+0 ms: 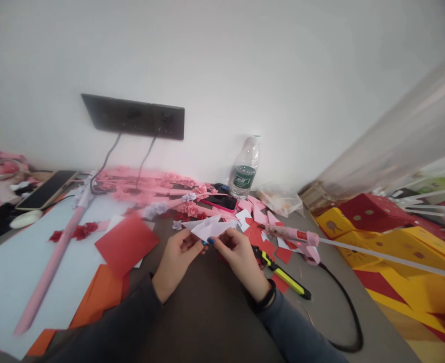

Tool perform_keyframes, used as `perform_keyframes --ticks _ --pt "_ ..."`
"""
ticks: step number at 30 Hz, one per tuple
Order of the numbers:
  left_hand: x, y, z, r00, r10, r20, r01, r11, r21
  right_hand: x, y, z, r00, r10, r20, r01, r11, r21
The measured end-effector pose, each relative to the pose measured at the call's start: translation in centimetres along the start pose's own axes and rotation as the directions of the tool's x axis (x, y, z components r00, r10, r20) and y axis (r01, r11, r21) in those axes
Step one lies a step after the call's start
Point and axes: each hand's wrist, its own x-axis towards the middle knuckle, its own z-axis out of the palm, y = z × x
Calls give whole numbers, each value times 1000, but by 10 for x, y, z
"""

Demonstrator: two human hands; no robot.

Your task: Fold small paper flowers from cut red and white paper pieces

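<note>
A folded piece of pale lilac-white paper (208,227) is held up between both hands, over the near middle of the table. My left hand (179,258) pinches its lower left part, thumb and fingers closed. On the other side my right hand (241,257) grips the lower right part, its thumb with a blue nail pressed on the paper. The fingertips hide some of the lower fold. Just right of my right hand lies a black and yellow tool (285,278), partly covered. A red paper square (127,243) lies to the left of my left hand.
Pink paper flowers (173,180) line the back. A water bottle (244,171) stands by the wall, behind a pink-edged phone (220,202). At right are a pink glue gun (292,234), its black cord (353,307) and yellow boxes (411,247). A pink tube (54,272) lies left.
</note>
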Motion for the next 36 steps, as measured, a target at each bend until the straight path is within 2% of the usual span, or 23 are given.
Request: perform_keyframes --ticks 3,6,11,18,21,24,27,30,32,34,36 --pt "-1 2 1 997 -15 79 19 998 -54 1 0 0 999 28 31 -30 998 59" --pt "-1 4 0 994 -28 109 34 998 -51 1 0 0 998 28 51 -33 993 110" --pt "0 4 -4 996 -16 87 12 999 53 -1 -1 -2 989 54 137 -85 969 230" --pt "-4 7 -4 994 24 107 -49 970 239 -1 -3 -6 965 128 230 -191 943 273" --pt "-6 10 -4 992 55 115 -87 953 291 -2 -6 -5 951 100 293 -163 967 197" --pt "-6 12 -4 984 52 173 -108 938 331 -4 -9 -4 937 37 347 -90 986 138" --pt "-7 14 -6 982 50 180 -110 932 345 -5 -8 -4 939 4 343 -61 986 155" --pt "-7 14 -9 979 85 186 -150 917 370 -5 -7 -4 933 12 360 -89 976 199" --pt "-7 11 -9 975 89 205 -157 926 344 -8 -7 -5 934 31 357 -124 963 239" --pt "-7 8 -8 978 65 199 -113 965 235 -11 -8 -7 926 95 365 -214 929 301" --pt "-7 7 -5 982 17 190 -32 997 72 -16 -10 -9 877 178 447 -355 867 351"
